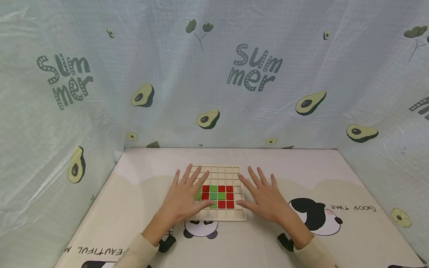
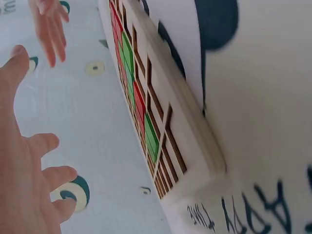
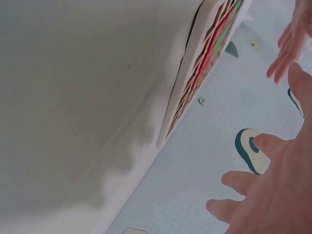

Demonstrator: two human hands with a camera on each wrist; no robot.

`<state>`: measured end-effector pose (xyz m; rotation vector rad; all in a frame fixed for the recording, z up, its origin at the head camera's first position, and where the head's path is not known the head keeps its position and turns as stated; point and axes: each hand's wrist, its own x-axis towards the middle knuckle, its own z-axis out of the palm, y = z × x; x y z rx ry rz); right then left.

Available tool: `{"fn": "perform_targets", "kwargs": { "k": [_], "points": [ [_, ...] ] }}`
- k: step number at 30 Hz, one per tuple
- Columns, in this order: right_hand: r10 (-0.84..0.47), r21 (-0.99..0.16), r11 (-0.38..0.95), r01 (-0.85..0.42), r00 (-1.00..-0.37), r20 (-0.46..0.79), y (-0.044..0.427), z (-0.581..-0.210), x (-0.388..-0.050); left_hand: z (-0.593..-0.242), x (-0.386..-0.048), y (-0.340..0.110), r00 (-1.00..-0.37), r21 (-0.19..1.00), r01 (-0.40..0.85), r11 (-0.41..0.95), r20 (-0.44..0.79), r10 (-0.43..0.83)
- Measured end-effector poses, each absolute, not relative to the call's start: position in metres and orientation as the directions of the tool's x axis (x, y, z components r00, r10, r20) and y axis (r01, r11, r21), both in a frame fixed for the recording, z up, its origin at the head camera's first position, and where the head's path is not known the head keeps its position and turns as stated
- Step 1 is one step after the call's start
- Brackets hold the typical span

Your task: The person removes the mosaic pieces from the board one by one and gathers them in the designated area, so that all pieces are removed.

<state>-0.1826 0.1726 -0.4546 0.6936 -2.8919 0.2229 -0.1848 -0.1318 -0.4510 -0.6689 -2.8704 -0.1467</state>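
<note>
Board with a grid of small cells lies flat on the counter, and in the head view red tiles and green tiles fill part of that grid. The left hand is over the board's left side, and the right hand is at its right edge. Both hands have their fingers spread wide, with nothing in them. The left hand's thumb overlaps a green tile here; this view alone does not tell whether they touch. If that thumb dipped and dragged, it could probably flick a tile out of its cell. The left hand also hides some cells on the board's left, so a tile there might be knocked unseen.

In the left wrist view, the left hand's fingers are apart and hold nothing, with background showing between them and the board. The tiles look level in their cells, so little of their sides shows; a pinch from above would likely be awkward, and a fingertip might slip.

In the right wrist view, the right hand's fingers are well spread, gripping nothing, and apart from the board, which is seen at a steep slant. A one-sided push on the board's rim could slide it across the counter and perhaps jolt tiles loose.
</note>
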Motion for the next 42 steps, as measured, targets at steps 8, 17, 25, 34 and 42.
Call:
{"fn": "perform_targets", "kwargs": {
  "k": [8,17,25,34,42],
  "points": [
    [-0.441,-0.152,0.869,-0.471,-0.877,0.191,0.169,-0.451,-0.185,-0.452,-0.194,-0.149,-0.904,0.100,0.392,0.914,0.226,0.363],
    [-0.428,-0.222,0.866,-0.447,-0.894,0.131,0.165,-0.448,-0.189,-0.464,-0.204,-0.169,-0.942,0.237,0.313,0.920,0.198,0.270],
    [-0.440,-0.254,0.853,-0.455,-0.890,0.119,0.160,-0.445,-0.192,-0.473,-0.215,-0.182,-0.964,0.382,0.255,0.888,0.167,0.205],
    [-0.489,-0.272,0.822,-0.499,-0.865,0.110,0.151,-0.442,-0.199,-0.478,-0.222,-0.194,-0.983,0.638,0.184,0.748,0.104,0.153],
    [-0.490,-0.322,0.814,-0.483,-0.869,0.065,0.137,-0.436,-0.205,-0.480,-0.225,-0.198,-0.985,0.741,0.142,0.657,0.037,0.170]
  ]
}}
